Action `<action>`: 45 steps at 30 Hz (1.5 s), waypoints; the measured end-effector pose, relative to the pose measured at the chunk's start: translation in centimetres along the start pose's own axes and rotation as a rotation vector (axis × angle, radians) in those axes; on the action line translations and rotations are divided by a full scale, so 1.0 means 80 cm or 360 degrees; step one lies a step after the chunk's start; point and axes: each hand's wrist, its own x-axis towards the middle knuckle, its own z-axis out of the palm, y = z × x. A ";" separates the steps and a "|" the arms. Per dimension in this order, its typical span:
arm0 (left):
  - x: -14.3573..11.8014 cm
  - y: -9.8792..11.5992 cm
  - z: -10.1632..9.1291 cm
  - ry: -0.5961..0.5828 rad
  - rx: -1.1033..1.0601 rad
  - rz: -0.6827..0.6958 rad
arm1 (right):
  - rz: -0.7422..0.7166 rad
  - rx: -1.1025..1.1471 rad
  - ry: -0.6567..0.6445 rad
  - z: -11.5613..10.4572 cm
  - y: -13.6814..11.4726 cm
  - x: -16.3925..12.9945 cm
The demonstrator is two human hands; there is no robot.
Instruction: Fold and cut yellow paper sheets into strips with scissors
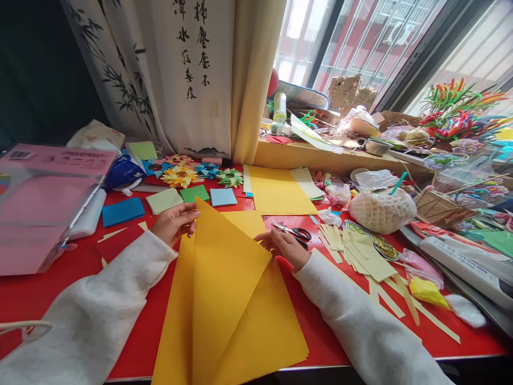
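Note:
A sheet of yellow paper (224, 262) stands partly raised in front of me, one side folded over into a large triangular flap. My left hand (174, 223) pinches it near the pointed top corner. At the flap's right corner, my right hand (285, 247) grips the edge, with some fingers hidden behind the paper. Beneath lies a stack of yellow sheets (276, 326), reaching the table's front edge. Black-handled scissors (300, 233) rest just behind my right hand. A red paper piece (120, 243) with pale strips lies beside my left sleeve.
Folded paper flowers (180, 175) and small coloured paper squares (195, 193) lie at the back. More yellow paper (284, 192) sits behind my hands. Cream paper strips (360, 248) and a net-wrapped round container with a straw (382, 209) are right. Pink packaged paper (48, 203) is left.

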 end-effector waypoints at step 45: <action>-0.019 -0.022 0.025 -0.0587 0.1401 0.0727 | 0.0102 0.0478 0.0329 -0.008 0.026 0.011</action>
